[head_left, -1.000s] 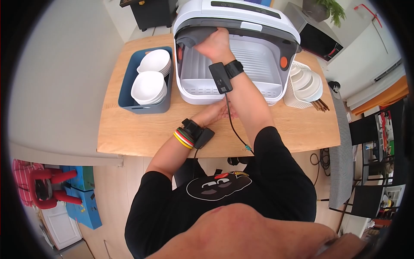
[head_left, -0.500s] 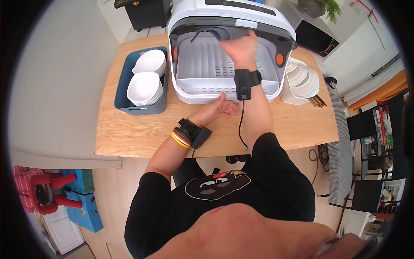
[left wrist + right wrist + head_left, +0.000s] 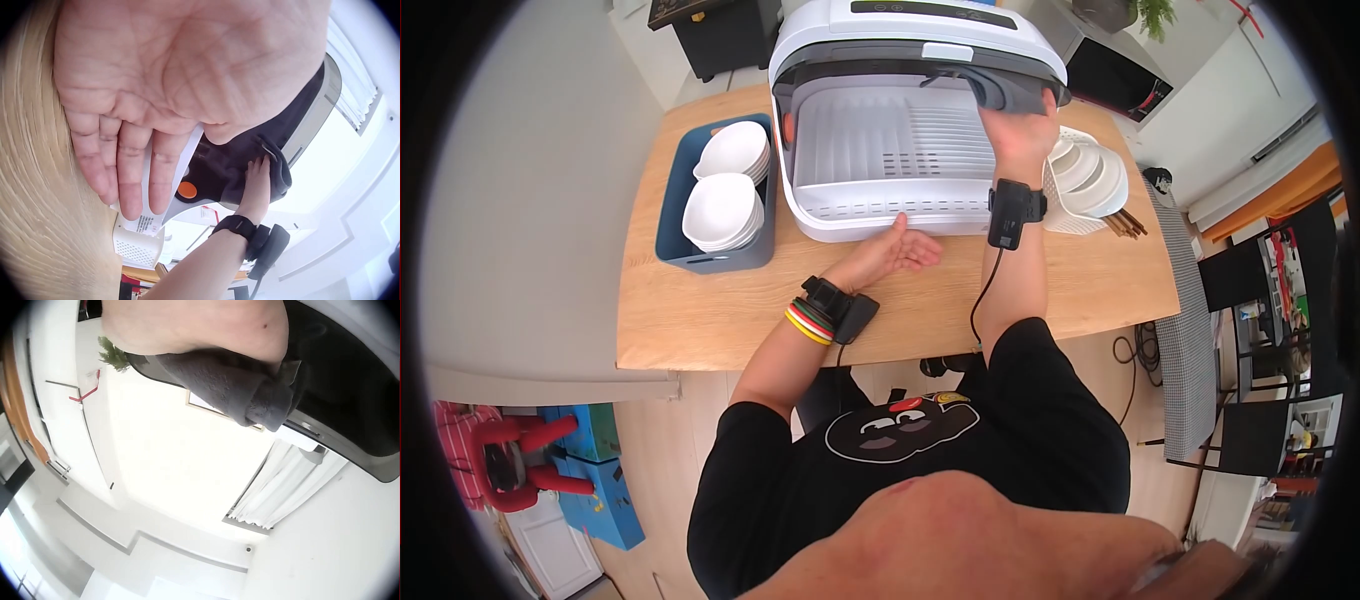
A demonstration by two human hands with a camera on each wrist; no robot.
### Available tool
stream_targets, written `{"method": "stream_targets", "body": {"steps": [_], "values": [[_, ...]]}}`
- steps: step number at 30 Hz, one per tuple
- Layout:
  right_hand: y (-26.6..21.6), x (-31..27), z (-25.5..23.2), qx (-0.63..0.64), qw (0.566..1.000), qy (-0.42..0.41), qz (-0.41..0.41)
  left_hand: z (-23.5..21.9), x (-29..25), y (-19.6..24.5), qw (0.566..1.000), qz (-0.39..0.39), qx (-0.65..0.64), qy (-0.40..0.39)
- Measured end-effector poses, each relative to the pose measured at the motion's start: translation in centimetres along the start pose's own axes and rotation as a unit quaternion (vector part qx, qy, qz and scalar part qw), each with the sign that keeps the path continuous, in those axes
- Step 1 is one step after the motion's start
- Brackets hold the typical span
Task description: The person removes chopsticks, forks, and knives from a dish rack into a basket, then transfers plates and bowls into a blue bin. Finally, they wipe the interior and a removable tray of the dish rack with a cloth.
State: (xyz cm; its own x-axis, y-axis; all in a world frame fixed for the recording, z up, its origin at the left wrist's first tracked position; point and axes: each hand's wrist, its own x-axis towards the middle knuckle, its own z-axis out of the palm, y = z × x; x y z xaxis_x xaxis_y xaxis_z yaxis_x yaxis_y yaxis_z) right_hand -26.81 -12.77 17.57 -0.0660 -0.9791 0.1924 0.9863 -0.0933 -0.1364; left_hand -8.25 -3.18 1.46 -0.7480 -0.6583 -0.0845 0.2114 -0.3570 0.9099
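Note:
In the head view a white dish cabinet [image 3: 890,215] with a dark see-through lid stands on the table, ribbed racks inside. The right hand [image 3: 1025,135] holds a dark grey cloth [image 3: 1008,95] against the right part of the lid; the right wrist view shows the cloth [image 3: 231,387] bunched under that hand [image 3: 200,328]. The left hand [image 3: 897,250] lies palm up at the cabinet's front edge, holding nothing. Its fingers are extended in the left wrist view, where the palm [image 3: 181,75] hides part of the cabinet.
Left of the cabinet, a blue bin [image 3: 715,262] holds stacked white bowls [image 3: 720,210]. On its right, a white perforated basket [image 3: 1068,222] holds plates [image 3: 1100,185] and brown sticks [image 3: 1128,224]. A microwave [image 3: 1115,80] stands behind at the right. A cable hangs from the right wrist.
The right hand has moved with the cloth from the lid's left side across to its right side. The left hand stays near the cabinet's front edge.

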Motion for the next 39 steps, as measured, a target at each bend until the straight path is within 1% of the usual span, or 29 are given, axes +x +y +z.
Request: {"method": "stream_targets", "body": {"steps": [1,5,7,8,10,14,16,18,20,22,23,25,29,31,32,34,39], "values": [[-0.5,0.0,-0.1,0.000,1.000,0.012,-0.022,0.1,0.0,0.1,1.000,0.000,0.000,0.001],[-2.6,0.0,-1.1,-0.021,0.999,0.012,-0.048,0.0,0.0,0.0,1.000,-0.004,-0.002,0.002],[-3.1,-0.1,-1.4,0.056,0.998,-0.013,-0.034,0.1,0.0,0.1,1.000,-0.005,-0.003,0.003],[-3.2,-0.3,-1.3,0.056,0.998,-0.013,-0.036,0.1,0.0,0.1,1.000,-0.005,-0.003,0.005],[-3.3,-0.8,-1.2,0.036,0.997,0.011,-0.060,0.1,0.0,0.1,1.000,-0.008,-0.003,0.005],[-3.8,-1.4,-2.2,0.041,0.998,0.023,-0.050,0.0,0.0,0.1,1.000,-0.009,-0.010,0.001],[-3.7,-1.5,-2.8,0.029,0.994,0.081,-0.065,-0.1,0.1,0.1,1.000,-0.008,-0.010,-0.001],[-3.7,-0.6,-4.6,0.041,0.994,0.077,-0.061,0.0,0.0,0.0,1.000,-0.008,-0.012,-0.002],[-3.4,-0.5,-4.7,0.054,0.994,0.073,-0.058,0.0,0.0,0.0,1.000,-0.006,-0.006,0.000],[-2.9,-0.4,-4.5,0.038,0.991,0.103,-0.071,0.0,0.1,0.0,1.000,-0.004,-0.005,-0.001],[-2.9,-0.2,-4.9,0.038,0.991,0.103,-0.071,0.0,0.1,0.0,1.000,-0.002,-0.005,-0.001],[-2.7,0.3,-5.6,0.071,0.995,0.059,-0.041,0.0,0.1,0.1,1.000,-0.005,-0.005,0.000],[-2.1,0.9,-5.4,0.030,0.995,0.076,-0.049,0.0,0.0,0.1,1.000,-0.011,-0.002,0.006],[-1.9,1.9,-5.5,0.041,0.998,0.033,-0.036,0.1,0.0,0.2,1.000,-0.012,-0.002,0.006],[-1.9,2.4,-5.5,0.042,0.998,0.033,-0.035,0.2,0.0,0.2,1.000,-0.012,-0.003,0.006],[-1.7,3.5,-5.5,0.057,0.997,-0.034,-0.028,0.0,0.0,0.1,1.000,-0.011,-0.003,0.006],[-1.4,5.2,-4.5,0.028,0.997,-0.059,-0.036,-0.1,0.1,-0.1,1.000,-0.001,0.000,0.006]]}}
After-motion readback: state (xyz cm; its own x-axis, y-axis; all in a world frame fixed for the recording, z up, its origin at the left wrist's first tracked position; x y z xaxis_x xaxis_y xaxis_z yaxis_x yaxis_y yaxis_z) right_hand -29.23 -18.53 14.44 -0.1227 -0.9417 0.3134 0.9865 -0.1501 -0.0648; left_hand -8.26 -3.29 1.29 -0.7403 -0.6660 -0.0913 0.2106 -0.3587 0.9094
